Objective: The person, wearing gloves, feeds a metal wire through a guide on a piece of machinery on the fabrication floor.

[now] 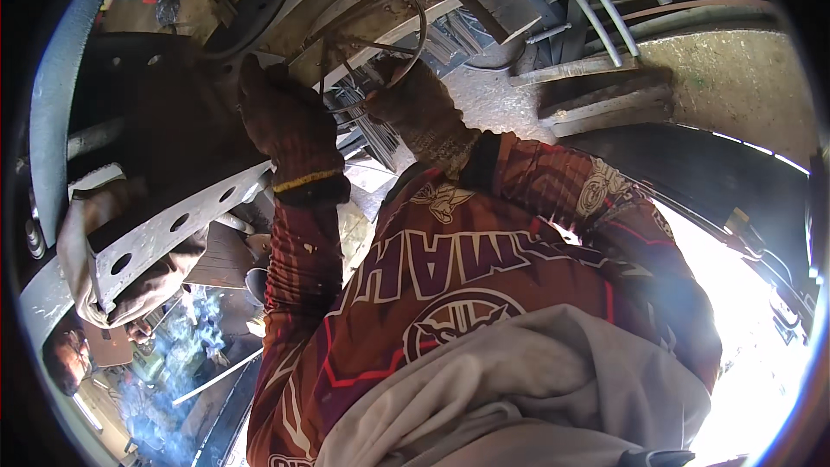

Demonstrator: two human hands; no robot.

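Note:
My left hand [292, 117], in a dark knitted glove with a yellow cuff band, is raised beside a flat metal edge. Its fingers look closed, but what they grip is hidden behind the glove. My right hand [421, 111], gloved too, closes on a thin metal ring [423, 28]. The ring curves up from the right hand, and its lower arc reaches the edge of the left glove. Thin rods [322, 69] stand inside or behind the ring; whether they are joined to it I cannot tell.
A bundle of metal rods [373, 134] lies below my hands. A perforated metal bar [177, 223] crosses on the left, with a cloth [82, 251] over it. Beyond it, another person [71, 359] is near blue smoke [169, 398]. Metal legs [605, 22] stand upper right.

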